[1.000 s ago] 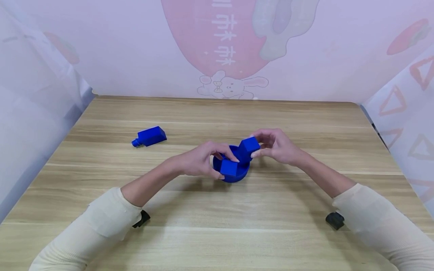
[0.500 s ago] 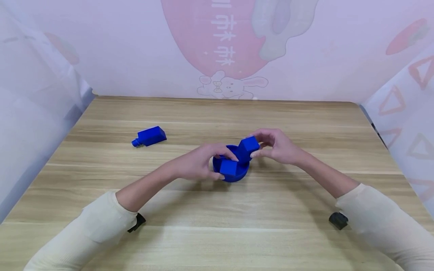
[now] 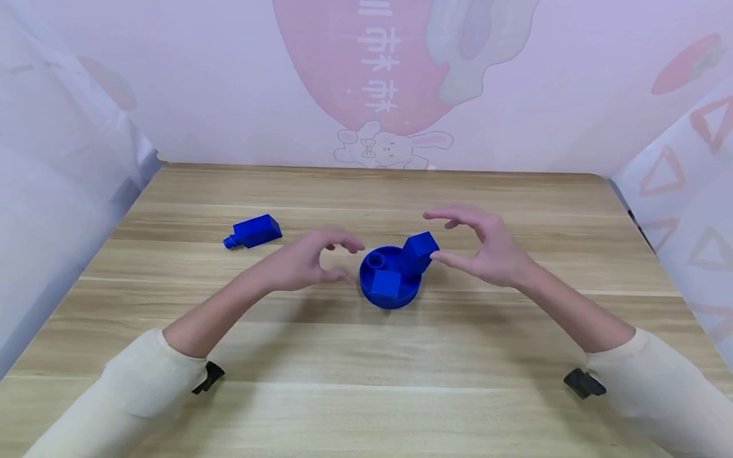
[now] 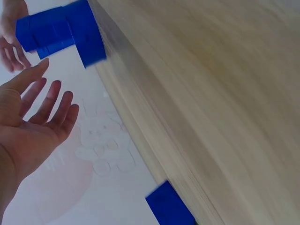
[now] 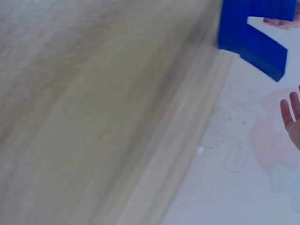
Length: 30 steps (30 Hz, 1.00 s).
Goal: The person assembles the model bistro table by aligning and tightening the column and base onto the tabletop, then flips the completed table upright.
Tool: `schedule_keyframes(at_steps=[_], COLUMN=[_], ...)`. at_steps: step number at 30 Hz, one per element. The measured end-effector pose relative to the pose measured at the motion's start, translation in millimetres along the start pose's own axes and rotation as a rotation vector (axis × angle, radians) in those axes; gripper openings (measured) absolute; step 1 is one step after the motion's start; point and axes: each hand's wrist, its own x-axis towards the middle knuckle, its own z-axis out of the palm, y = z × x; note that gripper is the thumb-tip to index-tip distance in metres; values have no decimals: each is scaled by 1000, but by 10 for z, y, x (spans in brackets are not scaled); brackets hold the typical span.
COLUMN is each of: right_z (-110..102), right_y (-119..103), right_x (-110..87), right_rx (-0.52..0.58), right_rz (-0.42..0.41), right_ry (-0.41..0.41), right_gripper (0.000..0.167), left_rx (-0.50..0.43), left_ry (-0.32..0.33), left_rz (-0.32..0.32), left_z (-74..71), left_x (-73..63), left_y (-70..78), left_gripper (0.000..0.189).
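Note:
A shallow round blue dish (image 3: 392, 304) stands mid-table in the head view. Inside it one square blue block (image 3: 386, 284) stands near the front, and another blue block (image 3: 420, 249) leans out over the right rim. A small blue ring (image 3: 375, 261) shows at the back left of the dish. My left hand (image 3: 300, 259) is just left of the dish, thumb and fingers spread, holding nothing. To the right, my right hand (image 3: 494, 251) is spread too; its thumb tip is at the leaning block, and whether it touches I cannot tell. The left wrist view shows the left hand (image 4: 40, 117) beside the dish.
A blue bottle-shaped piece (image 3: 256, 231) lies on its side on the wooden table (image 3: 355, 394) at the back left. Behind the table's far edge stands a pale printed backdrop (image 3: 229, 95), with white sheeting (image 3: 51, 159) along the left side.
Both hands have let go of the blocks: the left drew back leftward and the right opened away to the right. The blocks stay in the dish, and the small ring now shows.

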Motion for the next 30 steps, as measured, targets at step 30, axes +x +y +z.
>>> schedule_keyframes(at_steps=[30], right_z=[651], right_y=[-459], right_x=[-139], right_rx=[-192], right_rz=[49], right_ry=[-196], right_gripper=[44], left_rx=[469], left_ry=[187], left_rz=[-381], left_z=[-617], left_x=[-302], left_y=[-737], left_gripper=[51])
